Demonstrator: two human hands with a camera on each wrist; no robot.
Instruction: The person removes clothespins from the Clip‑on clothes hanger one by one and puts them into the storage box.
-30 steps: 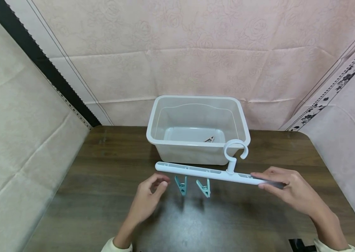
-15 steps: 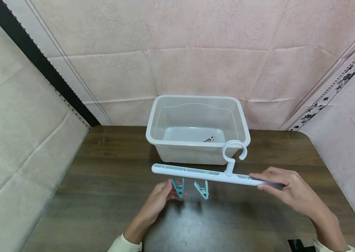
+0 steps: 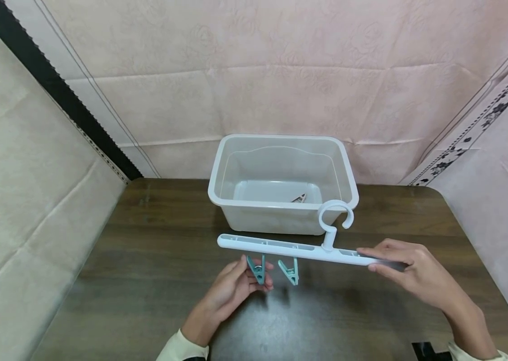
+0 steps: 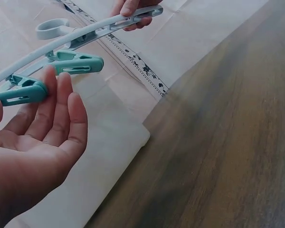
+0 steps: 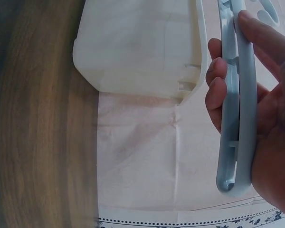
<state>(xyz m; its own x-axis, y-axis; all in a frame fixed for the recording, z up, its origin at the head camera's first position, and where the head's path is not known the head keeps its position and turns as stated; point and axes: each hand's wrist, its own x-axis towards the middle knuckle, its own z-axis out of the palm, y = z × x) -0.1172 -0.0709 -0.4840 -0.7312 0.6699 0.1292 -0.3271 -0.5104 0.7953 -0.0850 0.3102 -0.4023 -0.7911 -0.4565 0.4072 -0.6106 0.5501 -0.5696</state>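
Note:
A light-blue plastic hanger is held up above the table, its hook pointing upward. Two teal clothespins hang from the underside of its bar. My right hand grips the bar's right end, with fingers and thumb wrapped round it in the right wrist view. The left clothespin sits between the thumb and fingers of my left hand, which pinches it. A short gap to the right, the other clothespin hangs untouched.
Behind the hanger stands a pale grey plastic bin with a small clothespin-like piece on its floor. The brown wooden table meets pale patterned cloth at the back and sides. A black strip lies near the right sleeve.
My left hand has moved right and forward from beside the clothespins to pinch the left one. The hanger has shifted slightly left with the right hand's grip unchanged.

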